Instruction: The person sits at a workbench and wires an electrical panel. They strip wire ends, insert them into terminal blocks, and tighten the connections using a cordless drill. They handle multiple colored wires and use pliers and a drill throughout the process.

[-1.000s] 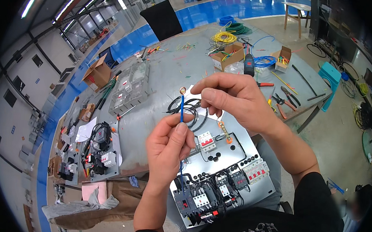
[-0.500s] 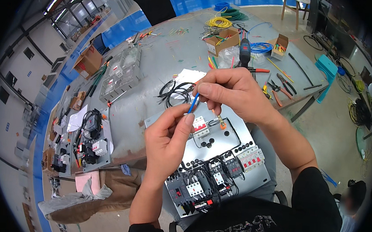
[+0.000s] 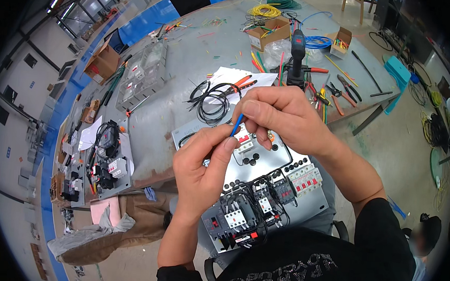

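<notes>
Blue wire [image 3: 237, 126] now in 2 hands [image 3: 201, 162] [image 3: 287, 116]

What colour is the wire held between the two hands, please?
The wire is blue, seen best in the head view.

The black shirt [image 3: 306, 250] bears lettering [image 3: 290, 274] — pale capitals.

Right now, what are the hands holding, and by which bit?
A blue wire: the left fingers pinch it lower down, the right fingers higher up. Its top end is hidden.
</notes>
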Motion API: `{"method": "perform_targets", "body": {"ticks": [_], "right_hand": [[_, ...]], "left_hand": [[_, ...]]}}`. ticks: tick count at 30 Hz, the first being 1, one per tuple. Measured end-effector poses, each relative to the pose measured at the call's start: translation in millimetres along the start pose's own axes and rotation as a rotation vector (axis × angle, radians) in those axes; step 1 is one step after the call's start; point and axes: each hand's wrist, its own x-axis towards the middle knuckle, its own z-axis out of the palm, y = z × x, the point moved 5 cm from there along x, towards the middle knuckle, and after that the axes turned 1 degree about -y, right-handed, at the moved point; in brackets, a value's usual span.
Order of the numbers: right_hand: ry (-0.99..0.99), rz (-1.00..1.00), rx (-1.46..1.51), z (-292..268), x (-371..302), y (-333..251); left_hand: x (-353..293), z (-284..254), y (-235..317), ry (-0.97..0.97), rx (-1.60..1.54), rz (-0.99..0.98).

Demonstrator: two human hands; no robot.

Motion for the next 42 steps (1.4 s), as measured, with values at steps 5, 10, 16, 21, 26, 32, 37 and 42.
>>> {"method": "perform_targets", "body": {"ticks": [5, 10, 16, 21, 26, 32, 37, 42], "right_hand": [[-0.002, -0.04, 0.002, 0, -3, -3], [0.036, -0.091, -0.097, -3, -9, -7], [0.042, -0.143, -0.105, -1, -14, -4], [0.054, -0.108, -0.09, -1, -18, -3], [0.037, -0.082, -0.076, -1, -23, -4], [0.048, -0.068, -0.102, 1, -28, -8], [0.041, -0.06, -0.088, 2, -33, -9], [0.028, -0.069, -0.095, 3, -35, -10]], "left_hand": [[-1, 2, 4, 0.004, 0.035, 0.024], [0, 5, 0, -0.039, -0.055, -0.004], [-2, 9, -3, -0.015, -0.053, 0.091], [-3, 13, -1, -0.067, 0.045, 0.219], [-4, 16, 4, -0.117, 0.099, 0.344], [-8, 21, 9, -0.103, 0.142, 0.388], [-12, 21, 14, -0.102, 0.204, 0.431], [-14, 21, 18, -0.099, 0.23, 0.49]]}}
